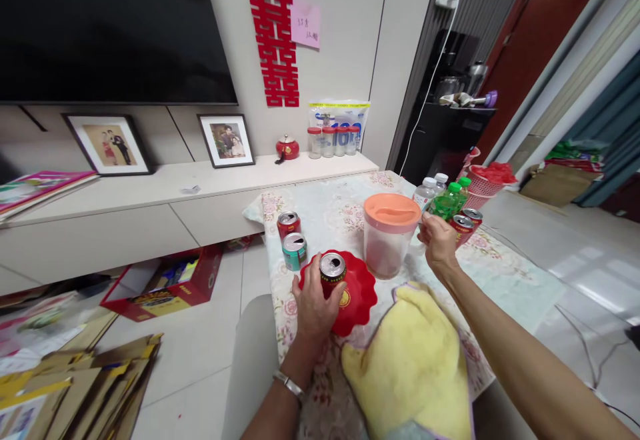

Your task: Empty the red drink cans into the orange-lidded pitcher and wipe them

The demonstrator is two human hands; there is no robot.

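Note:
My left hand (pixel 319 302) is wrapped round a dark red drink can (pixel 333 279), its open top facing up, over a red scalloped plate (pixel 361 313). Just left of the plate stand a teal can (pixel 295 253) and another red can (pixel 289 225), both opened. My right hand (pixel 438 240) is closed with its fingers curled, between a clear plastic jug (pixel 384 247) with an orange lid (pixel 392 210) and the bottles. Whether those fingers hold anything is hidden. A yellow cloth (pixel 413 367) lies rumpled at the table's near edge.
Beyond my right hand are a clear bottle (pixel 424 192), green bottles (pixel 449 201) and red cans (pixel 463 223). A flowered tablecloth (pixel 325 203) covers the table. Along the wall runs a white cabinet (pixel 215 183). Flattened cardboard (pixel 95 387) lies on the left floor.

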